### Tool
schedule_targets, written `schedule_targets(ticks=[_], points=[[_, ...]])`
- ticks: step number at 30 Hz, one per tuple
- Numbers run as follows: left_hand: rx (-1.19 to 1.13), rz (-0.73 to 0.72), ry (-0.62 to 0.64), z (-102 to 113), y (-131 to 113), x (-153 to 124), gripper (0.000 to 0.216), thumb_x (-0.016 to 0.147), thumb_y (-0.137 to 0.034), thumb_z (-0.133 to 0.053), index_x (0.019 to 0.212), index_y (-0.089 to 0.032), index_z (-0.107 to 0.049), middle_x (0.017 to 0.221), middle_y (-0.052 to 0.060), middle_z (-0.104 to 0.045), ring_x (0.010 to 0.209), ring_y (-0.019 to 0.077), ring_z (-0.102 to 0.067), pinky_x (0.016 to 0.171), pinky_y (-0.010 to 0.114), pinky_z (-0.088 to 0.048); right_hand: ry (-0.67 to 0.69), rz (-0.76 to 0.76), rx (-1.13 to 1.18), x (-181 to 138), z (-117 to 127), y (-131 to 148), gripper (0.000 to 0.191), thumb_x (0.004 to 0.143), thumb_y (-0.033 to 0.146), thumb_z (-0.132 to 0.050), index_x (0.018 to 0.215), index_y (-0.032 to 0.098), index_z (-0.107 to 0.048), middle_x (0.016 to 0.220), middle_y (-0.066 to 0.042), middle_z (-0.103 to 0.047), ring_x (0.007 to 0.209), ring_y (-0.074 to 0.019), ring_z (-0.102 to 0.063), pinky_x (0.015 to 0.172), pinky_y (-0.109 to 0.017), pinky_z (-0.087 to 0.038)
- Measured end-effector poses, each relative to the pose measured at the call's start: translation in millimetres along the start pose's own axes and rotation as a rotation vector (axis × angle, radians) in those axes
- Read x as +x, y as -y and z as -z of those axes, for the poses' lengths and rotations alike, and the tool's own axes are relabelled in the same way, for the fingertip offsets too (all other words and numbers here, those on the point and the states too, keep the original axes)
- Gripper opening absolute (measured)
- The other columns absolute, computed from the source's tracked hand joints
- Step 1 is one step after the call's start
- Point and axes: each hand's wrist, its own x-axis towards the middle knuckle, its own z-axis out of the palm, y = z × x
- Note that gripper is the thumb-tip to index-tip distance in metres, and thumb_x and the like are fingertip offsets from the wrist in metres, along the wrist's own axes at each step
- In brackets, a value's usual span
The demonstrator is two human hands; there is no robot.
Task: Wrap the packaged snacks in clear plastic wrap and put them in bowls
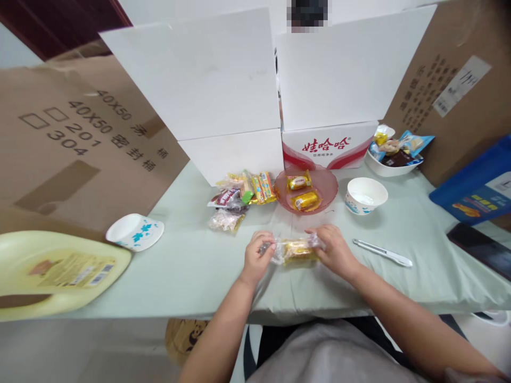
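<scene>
Between my hands, near the table's front edge, is a clear plastic bag (298,250) with gold-wrapped snacks inside. My left hand (258,256) pinches the crumpled left end of the bag. At the other end, the fingers of my right hand (334,250) are closed on the plastic. Just beyond stands a reddish see-through bowl (325,198) holding two gold-wrapped snacks (306,200). Left of that bowl lies a pile of packaged snacks (239,192), some of them in clear bags. A white box cutter (382,252) rests to the right of my right hand.
A white paper bowl (366,196) stands upright at right; another paper bowl (136,232) lies tilted at left near a yellow jug (59,271). Behind are white boxes (231,154) and a snack-filled white bowl (393,169). A blue package (475,183) and dark phone (481,250) lie right.
</scene>
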Motion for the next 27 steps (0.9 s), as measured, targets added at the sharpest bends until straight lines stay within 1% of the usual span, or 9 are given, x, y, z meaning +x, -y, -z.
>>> schedule_targets(ticks=[5, 9, 12, 16, 18, 21, 24, 26, 27], points=[[-0.045, -0.06, 0.01, 0.4, -3.5, 1.8, 0.007, 0.088, -0.025, -0.057, 0.086, -0.02, -0.062, 0.089, 0.006, -0.065, 0.099, 0.022, -0.059, 0.091, 0.041, -0.048, -0.237, -0.11, 0.149, -23.7, 52.5, -11.8, 0.016, 0.09, 0.031, -0.055, 0.099, 0.022, -0.065, 0.095, -0.007, -0.069, 0.091, -0.0218, -0.064, 0.081, -0.036, -0.051], [-0.002, -0.21, 0.152, 5.1, -18.5, -1.2, 0.008, 0.085, -0.016, -0.055, 0.087, -0.021, -0.06, 0.094, 0.005, -0.068, 0.108, 0.0242, -0.057, 0.093, 0.044, -0.047, -0.101, -0.155, 0.164, -52.9, 85.4, -9.7, 0.018, 0.089, 0.036, -0.059, 0.1, 0.023, -0.064, 0.096, -0.006, -0.07, 0.092, -0.0206, -0.066, 0.082, -0.033, -0.053], [0.134, -0.342, 0.362, 11.7, -39.8, -13.3, 0.016, 0.078, -0.01, -0.053, 0.088, -0.022, -0.059, 0.101, 0.005, -0.07, 0.116, 0.0269, -0.055, 0.097, 0.048, -0.044, 0.074, -0.17, 0.116, -74.7, 102.3, -11.0, 0.033, 0.087, 0.043, -0.061, 0.113, 0.023, -0.06, 0.094, -0.006, -0.07, 0.091, -0.0215, -0.067, 0.082, -0.034, -0.054], [0.321, -0.383, 0.665, 17.4, -69.4, -38.4, 0.025, 0.072, -0.006, -0.05, 0.087, -0.023, -0.061, 0.108, 0.004, -0.07, 0.125, 0.0273, -0.051, 0.106, 0.049, -0.037, 0.08, -0.128, 0.038, -87.1, 118.6, -4.7, 0.034, 0.089, 0.043, -0.057, 0.116, 0.024, -0.058, 0.102, -0.008, -0.068, 0.097, -0.0236, -0.065, 0.083, -0.035, -0.053], [0.372, -0.36, 0.722, 18.4, -79.3, -48.7, 0.025, 0.072, -0.005, -0.05, 0.085, -0.023, -0.061, 0.109, 0.004, -0.069, 0.125, 0.0272, -0.051, 0.107, 0.049, -0.036, 0.091, -0.068, 0.043, -83.6, 119.1, 9.0, 0.029, 0.091, 0.037, -0.055, 0.117, 0.024, -0.058, 0.108, -0.009, -0.067, 0.102, -0.0235, -0.063, 0.085, -0.035, -0.052], [0.407, -0.324, 0.751, 19.3, -87.0, -56.9, 0.024, 0.072, -0.006, -0.051, 0.084, -0.023, -0.062, 0.11, 0.005, -0.068, 0.124, 0.0272, -0.051, 0.105, 0.047, -0.038, 0.314, 0.013, 0.039, -73.7, 105.1, 34.8, 0.027, 0.093, 0.029, -0.05, 0.119, 0.025, -0.058, 0.111, -0.008, -0.068, 0.103, -0.0221, -0.064, 0.086, -0.033, -0.051], [0.419, -0.26, 0.779, 20.2, -89.5, -59.2, 0.018, 0.075, -0.009, -0.054, 0.082, -0.023, -0.062, 0.11, 0.005, -0.067, 0.121, 0.0266, -0.053, 0.103, 0.046, -0.039, 0.592, -0.035, -0.099, -71.3, 81.8, 45.2, 0.017, 0.092, 0.024, -0.049, 0.099, 0.023, -0.064, 0.09, -0.005, -0.072, 0.081, -0.0206, -0.069, 0.069, -0.03, -0.051], [0.431, -0.192, 0.797, 21.1, -89.5, -60.1, 0.003, 0.078, -0.02, -0.063, 0.08, -0.022, -0.062, 0.111, 0.005, -0.065, 0.117, 0.028, -0.055, 0.1, 0.046, -0.041, 0.635, -0.1, -0.259, -75.8, 70.8, 38.5, 0.012, 0.09, 0.025, -0.053, 0.085, 0.021, -0.064, 0.077, -0.005, -0.071, 0.068, -0.0213, -0.068, 0.061, -0.029, -0.047], [0.431, -0.164, 0.805, 21.5, -89.0, -60.5, 0.01, 0.078, -0.03, -0.068, 0.079, -0.022, -0.062, 0.112, 0.006, -0.065, 0.116, 0.0291, -0.055, 0.098, 0.046, -0.043, 0.612, -0.132, -0.339, -78.8, 68.2, 32.6, 0.013, 0.089, 0.027, -0.055, 0.083, 0.02, -0.064, 0.075, -0.006, -0.07, 0.066, -0.0222, -0.068, 0.058, -0.029, -0.046]])
